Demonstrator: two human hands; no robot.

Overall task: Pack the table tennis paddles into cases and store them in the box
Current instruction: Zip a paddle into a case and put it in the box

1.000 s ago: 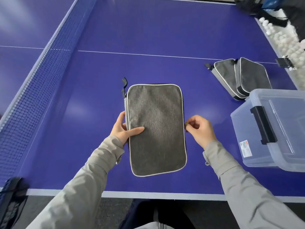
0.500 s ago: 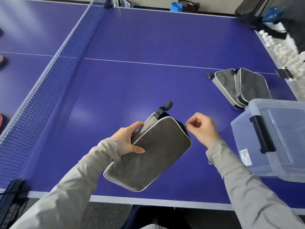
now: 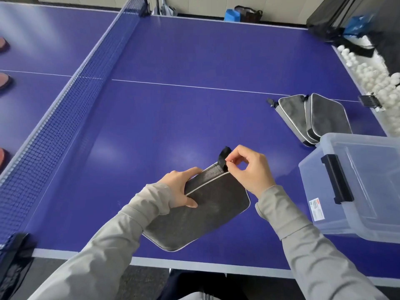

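Saw red paddles (image 3: 4, 80) at the far left, beyond the net (image 3: 65, 109), lying on the blue table (image 3: 194, 50). Gripped a grey case (image 3: 205, 213) with the left hand (image 3: 181, 191) above the middle of the table's near side, with the thumb flat on the top face and the fingers curled round the far long edge. Held the case tilted, its lowest corner out by the table's white border; could not tell of any contact with the surface. Pinched the base of the black strap (image 3: 224, 155) at the case's upper corner between thumb and forefinger of the right hand (image 3: 251, 169), with the other fingers loosely curled. Found two more grey cases (image 3: 313, 115) further right, overlapping, just behind a clear lidded box (image 3: 357, 191) with a black latch (image 3: 336, 178). Noticed white balls (image 3: 372, 76) heaped past the table's right edge.
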